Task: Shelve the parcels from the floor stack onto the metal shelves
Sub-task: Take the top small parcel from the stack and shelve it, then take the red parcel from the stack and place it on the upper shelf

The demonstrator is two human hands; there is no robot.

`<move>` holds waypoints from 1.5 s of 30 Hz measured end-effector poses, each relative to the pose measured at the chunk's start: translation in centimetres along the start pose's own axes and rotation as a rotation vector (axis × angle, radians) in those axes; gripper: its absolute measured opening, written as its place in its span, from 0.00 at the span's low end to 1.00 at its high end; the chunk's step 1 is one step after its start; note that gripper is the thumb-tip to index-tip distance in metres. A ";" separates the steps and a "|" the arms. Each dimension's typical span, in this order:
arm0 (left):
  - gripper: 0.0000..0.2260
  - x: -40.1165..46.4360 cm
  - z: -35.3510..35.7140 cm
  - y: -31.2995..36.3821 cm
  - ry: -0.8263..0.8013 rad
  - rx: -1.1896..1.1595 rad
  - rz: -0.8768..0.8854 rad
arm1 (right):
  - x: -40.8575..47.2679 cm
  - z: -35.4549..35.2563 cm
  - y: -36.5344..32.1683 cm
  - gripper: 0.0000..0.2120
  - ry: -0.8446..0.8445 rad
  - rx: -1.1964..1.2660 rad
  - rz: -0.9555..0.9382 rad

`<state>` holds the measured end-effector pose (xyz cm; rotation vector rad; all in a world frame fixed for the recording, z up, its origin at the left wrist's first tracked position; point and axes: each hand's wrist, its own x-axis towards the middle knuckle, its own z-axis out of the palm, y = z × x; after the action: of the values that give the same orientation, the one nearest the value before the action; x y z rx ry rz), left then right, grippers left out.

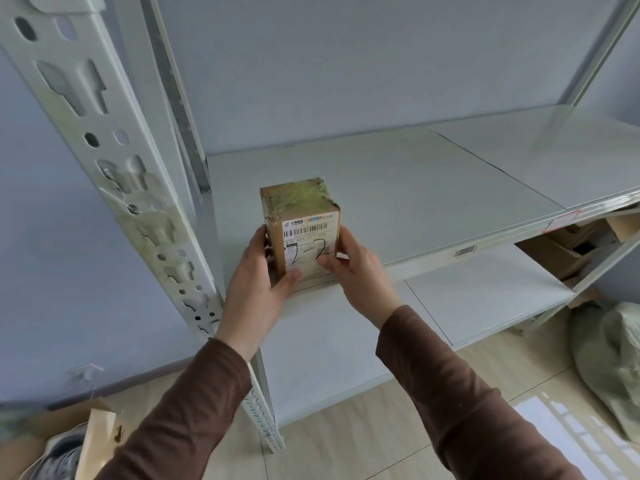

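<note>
- Brown cardboard makes up the small parcel [302, 233], which stands upright near the front left corner of a white metal shelf [415, 188]; tape covers its top and a printed shipping label with handwritten numbers faces the person.
- Both hands are clamped on it: the left hand [263, 278] grips the left side with the thumb across the lower front, and the right hand [356, 268] holds the right side with its thumb on the label.
- The parcel's base appears to rest on the shelf, so this placement looks nearly finished; letting go is what remains.
- That shelf holds nothing else I can see, so the shelving seems to be at an early stage.
- A lower shelf [485, 289] sits beneath; cardboard boxes [568, 247] show at the far right.
- On the floor, a pale green sack [613, 358] lies at right, and more packages [69, 441] wait at bottom left.
</note>
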<state>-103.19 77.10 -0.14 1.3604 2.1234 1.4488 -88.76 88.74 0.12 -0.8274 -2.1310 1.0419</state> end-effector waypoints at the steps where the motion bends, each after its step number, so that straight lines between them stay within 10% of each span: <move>1: 0.31 0.5 0.0 -0.2 0.001 0.017 -0.004 | 0.5 0.0 -0.1 0.20 -0.009 -0.023 -0.004; 16: 0.30 5.6 0.5 -1.6 0.023 0.204 -0.079 | 6.3 1.3 -0.3 0.21 -0.060 -0.162 0.080; 21: 0.46 4.2 0.9 -0.8 0.054 0.265 -0.097 | 5.2 1.0 -0.7 0.37 -0.074 -0.169 0.132; 27: 0.49 1.0 1.1 2.4 0.209 0.428 0.246 | 1.0 -1.0 -1.2 0.38 0.093 -0.319 0.071; 45: 0.37 -20.1 11.2 13.2 -0.699 0.534 0.935 | -35.6 -6.9 -6.5 0.34 0.587 -1.010 0.805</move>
<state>-77.91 69.13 -0.52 2.7639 1.4580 0.3611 -63.55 61.94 -0.09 -2.2426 -1.7009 -0.1276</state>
